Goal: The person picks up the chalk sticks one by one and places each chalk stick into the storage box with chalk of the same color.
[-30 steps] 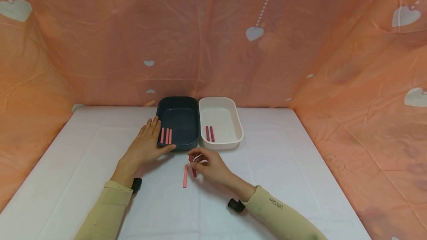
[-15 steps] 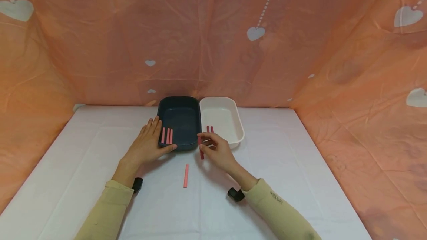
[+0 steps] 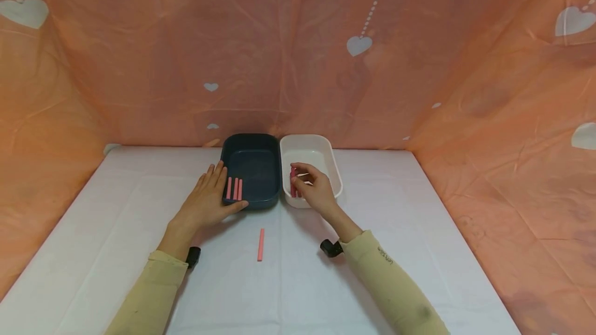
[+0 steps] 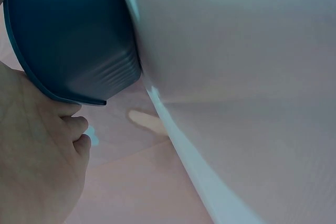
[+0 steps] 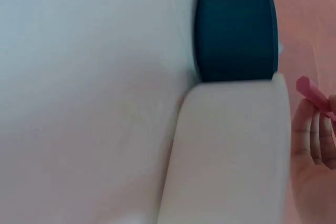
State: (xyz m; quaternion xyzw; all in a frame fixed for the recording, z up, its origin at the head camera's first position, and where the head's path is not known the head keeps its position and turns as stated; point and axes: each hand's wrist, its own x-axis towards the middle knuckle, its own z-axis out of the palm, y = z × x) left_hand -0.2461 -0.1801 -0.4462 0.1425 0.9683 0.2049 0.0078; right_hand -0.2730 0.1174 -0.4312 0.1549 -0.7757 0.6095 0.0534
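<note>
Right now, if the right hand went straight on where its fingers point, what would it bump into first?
Probably the left wall of the white tray, next to the dark tray. Height is hard to judge, so the right hand might pass over it.

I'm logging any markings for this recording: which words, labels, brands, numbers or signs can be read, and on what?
Right sleeve: dark lettering, too small and blurred to read.
Dark tray, white tray, loose pink stick: no text visible.
Backdrop: white hearts and dots, no words.
</note>
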